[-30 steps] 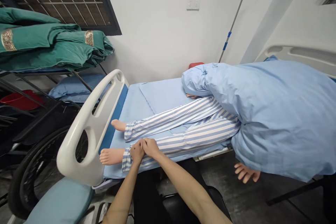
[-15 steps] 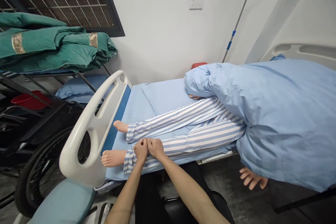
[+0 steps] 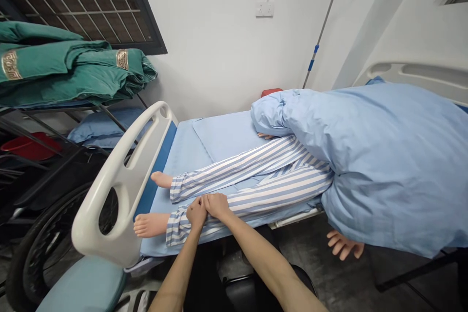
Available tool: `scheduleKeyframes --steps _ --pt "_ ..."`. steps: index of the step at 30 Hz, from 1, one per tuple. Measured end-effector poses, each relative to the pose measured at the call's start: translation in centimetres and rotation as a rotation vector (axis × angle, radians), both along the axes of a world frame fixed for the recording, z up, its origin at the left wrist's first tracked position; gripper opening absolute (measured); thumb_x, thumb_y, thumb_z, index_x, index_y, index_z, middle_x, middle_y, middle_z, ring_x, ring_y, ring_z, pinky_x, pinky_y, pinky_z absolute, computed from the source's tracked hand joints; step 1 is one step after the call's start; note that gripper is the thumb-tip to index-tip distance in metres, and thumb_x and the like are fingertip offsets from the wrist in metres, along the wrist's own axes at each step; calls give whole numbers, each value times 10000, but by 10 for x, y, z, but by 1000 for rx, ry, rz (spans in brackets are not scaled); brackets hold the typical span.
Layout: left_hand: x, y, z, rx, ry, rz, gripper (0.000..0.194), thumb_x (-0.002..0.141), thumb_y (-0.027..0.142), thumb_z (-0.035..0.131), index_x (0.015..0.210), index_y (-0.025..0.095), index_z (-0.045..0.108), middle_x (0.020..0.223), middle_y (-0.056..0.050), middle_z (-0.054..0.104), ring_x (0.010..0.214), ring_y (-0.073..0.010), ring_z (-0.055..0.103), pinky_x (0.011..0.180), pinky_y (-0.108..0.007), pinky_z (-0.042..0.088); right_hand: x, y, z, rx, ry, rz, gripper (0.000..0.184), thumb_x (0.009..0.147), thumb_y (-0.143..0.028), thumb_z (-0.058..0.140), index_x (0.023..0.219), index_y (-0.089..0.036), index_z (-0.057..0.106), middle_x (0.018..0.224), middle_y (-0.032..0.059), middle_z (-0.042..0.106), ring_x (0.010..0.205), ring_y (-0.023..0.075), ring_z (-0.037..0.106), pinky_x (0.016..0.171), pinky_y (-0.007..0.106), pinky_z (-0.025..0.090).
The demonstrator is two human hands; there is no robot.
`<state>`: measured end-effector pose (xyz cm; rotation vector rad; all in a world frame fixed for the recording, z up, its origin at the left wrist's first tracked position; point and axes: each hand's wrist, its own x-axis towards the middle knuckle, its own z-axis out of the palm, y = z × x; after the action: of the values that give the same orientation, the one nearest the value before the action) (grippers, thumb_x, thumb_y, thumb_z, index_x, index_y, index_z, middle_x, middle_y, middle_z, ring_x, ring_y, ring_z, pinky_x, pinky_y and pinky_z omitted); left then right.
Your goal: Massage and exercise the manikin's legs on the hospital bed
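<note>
A manikin in blue-and-white striped trousers lies on a bed with its bare feet toward the left. My left hand and my right hand sit side by side on its nearer lower leg, above the ankle. Both are closed, with fingers curled down against the striped trouser leg; the fingertips are hidden. The nearer foot sticks out left of my hands, and the farther foot lies beyond it. A light blue quilt covers the upper body, and one manikin hand hangs out below it.
The white footboard rises at the left end of the bed. A wheelchair wheel and a pale green seat are beside it. Green folded bedding lies on a rack; an IV pole stands behind the bed.
The view has turned slightly right, so the bed and manikin sit a little farther left. My hands stay closed on the same lower leg, the right one slightly flatter.
</note>
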<state>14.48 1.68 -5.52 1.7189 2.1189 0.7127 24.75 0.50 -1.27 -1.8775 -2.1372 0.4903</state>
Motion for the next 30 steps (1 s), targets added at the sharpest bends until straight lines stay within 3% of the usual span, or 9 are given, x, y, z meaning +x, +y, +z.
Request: scheduleKeyframes --steps 5,8,12,19,24,30 --pt "16 7 16 101 -242 -29 363 815 369 409 497 195 399 486 21 421 546 -119 379 566 -243 262 6 5 -13 13 180 -137 489 994 -335 252 924 -187 713 961 94 728 875 204 667 737 273 438" --pt "32 10 16 128 -369 6 359 809 370 392 496 197 405 491 19 427 548 -118 377 567 -244 280 9 9 -17 39 328 -211 522 1006 -322 228 902 -170 717 935 96 731 855 171 664 716 231 413" --pt "43 9 5 100 -245 22 320 820 316 406 538 185 477 545 -16 504 553 -121 361 587 -262 252 12 10 -13 41 405 -258 536 1008 -314 221 878 -164 719 905 96 732 832 157 661 692 213 402" --pt "41 7 -3 66 -166 25 368 877 353 385 562 179 464 561 -20 503 568 -116 337 584 -259 218 23 8 7 -23 126 -149 439 960 -328 325 942 -142 721 916 147 722 858 248 672 739 310 442" --pt "48 6 5 40 -91 14 368 841 352 455 518 178 427 530 0 456 554 -111 309 576 -258 202 34 1 -5 9 151 -209 457 970 -332 306 929 -155 725 907 134 726 843 230 672 738 293 438" --pt "73 11 20 89 -334 19 359 817 309 439 486 184 380 478 27 379 552 -107 337 567 -238 261 44 6 -13 57 410 -314 506 994 -315 263 857 -171 728 893 101 732 815 168 659 688 222 406"
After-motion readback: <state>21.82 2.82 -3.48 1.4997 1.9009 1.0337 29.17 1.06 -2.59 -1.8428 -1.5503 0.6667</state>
